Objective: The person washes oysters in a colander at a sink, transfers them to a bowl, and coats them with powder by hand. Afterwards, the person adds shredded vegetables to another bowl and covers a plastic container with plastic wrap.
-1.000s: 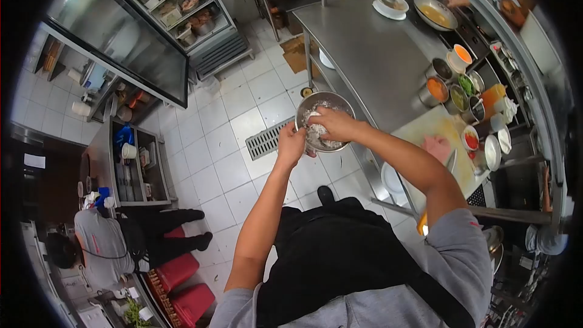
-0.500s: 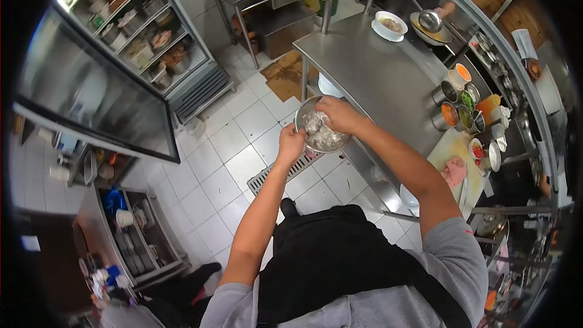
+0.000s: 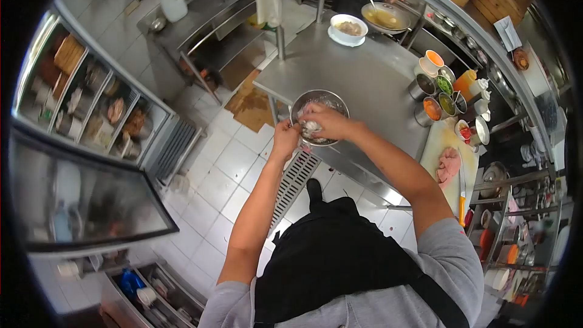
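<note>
Left hand grips the bowl while right hand, now further across it, clutches whitish food.

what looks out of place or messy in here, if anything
The brown cardboard on the floor has dark, possibly wet stains, and the glass fridge door stands wide open with nobody reaching in. The bowl in the left hand looks undamaged, as far as it shows.

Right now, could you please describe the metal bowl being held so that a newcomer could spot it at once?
Find the big steel table. By its edge, the left hand grips the rim of a round metal bowl, with the right hand inside it among whitish food. Unlike the white bowl at the table's far end, it is metal and held.
</note>
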`<state>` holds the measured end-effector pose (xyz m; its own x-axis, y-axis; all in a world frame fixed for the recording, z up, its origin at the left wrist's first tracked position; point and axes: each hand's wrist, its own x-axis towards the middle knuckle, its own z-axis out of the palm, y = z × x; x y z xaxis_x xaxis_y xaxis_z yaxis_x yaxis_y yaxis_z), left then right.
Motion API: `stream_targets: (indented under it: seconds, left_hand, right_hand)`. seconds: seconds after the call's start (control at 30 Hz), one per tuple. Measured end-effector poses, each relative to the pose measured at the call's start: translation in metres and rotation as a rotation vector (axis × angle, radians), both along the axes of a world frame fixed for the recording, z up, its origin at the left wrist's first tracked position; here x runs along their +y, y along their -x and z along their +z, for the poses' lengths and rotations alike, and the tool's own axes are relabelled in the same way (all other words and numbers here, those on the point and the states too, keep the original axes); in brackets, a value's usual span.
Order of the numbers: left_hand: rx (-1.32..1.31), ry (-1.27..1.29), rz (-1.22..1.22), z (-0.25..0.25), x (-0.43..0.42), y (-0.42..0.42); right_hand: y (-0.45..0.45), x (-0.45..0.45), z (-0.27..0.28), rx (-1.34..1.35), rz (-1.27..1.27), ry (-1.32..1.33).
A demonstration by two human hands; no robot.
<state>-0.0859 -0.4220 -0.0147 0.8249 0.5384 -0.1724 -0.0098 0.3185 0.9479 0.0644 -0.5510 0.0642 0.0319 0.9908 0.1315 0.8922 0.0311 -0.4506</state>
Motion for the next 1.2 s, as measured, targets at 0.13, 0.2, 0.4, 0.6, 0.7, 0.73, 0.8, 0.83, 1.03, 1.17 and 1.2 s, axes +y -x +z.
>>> stream_targets:
  seconds: [0.13, 0.2, 0.4, 0.6, 0.7, 0.73, 0.8, 0.83, 1.03, 1.17, 1.2]
  left_hand:
    - [0.038, 0.002, -0.023, 0.000, 0.025, -0.050]
    - [0.038, -0.028, 0.016, -0.016, 0.042, -0.079]
    - [0.024, -0.262, -0.007, -0.019, 0.065, -0.133]
    - [0.041, 0.034, -0.276, 0.008, 0.123, -0.179]
    - [-0.008, 0.039, -0.463, 0.011, 0.138, -0.216]
    - [-0.021, 0.007, -0.533, -0.001, 0.140, -0.224]
    - [-0.024, -0.088, -0.559, -0.029, 0.144, -0.246]
    - [-0.026, -0.134, -0.570, -0.026, 0.143, -0.249]
    - [0.049, -0.039, -0.617, 0.033, 0.110, -0.260]
    - [0.127, 0.060, -0.696, 0.010, 0.097, -0.284]
    - [0.135, 0.073, -0.722, 0.012, 0.096, -0.290]
  right_hand:
    - [-0.066, 0.026, -0.033, -0.113, -0.154, 0.087]
    - [-0.098, 0.030, -0.043, -0.069, -0.237, -0.002]
    - [-0.115, 0.055, -0.053, -0.008, -0.360, 0.147]
    - [-0.139, 0.069, 0.002, 0.277, -0.513, 0.144]
    - [-0.143, 0.080, -0.021, -0.093, -0.392, -0.120]
    - [-0.150, 0.085, -0.028, -0.078, -0.425, -0.007]
    - [-0.165, 0.084, -0.038, -0.189, -0.571, 0.162]
    - [-0.172, 0.081, -0.041, -0.240, -0.640, 0.252]
    - [-0.143, 0.057, -0.042, 0.173, -1.064, 0.115]
    - [-0.186, 0.025, -0.080, 0.521, -1.139, -0.088]
    - [-0.191, 0.015, -0.063, 0.470, -1.080, -0.060]
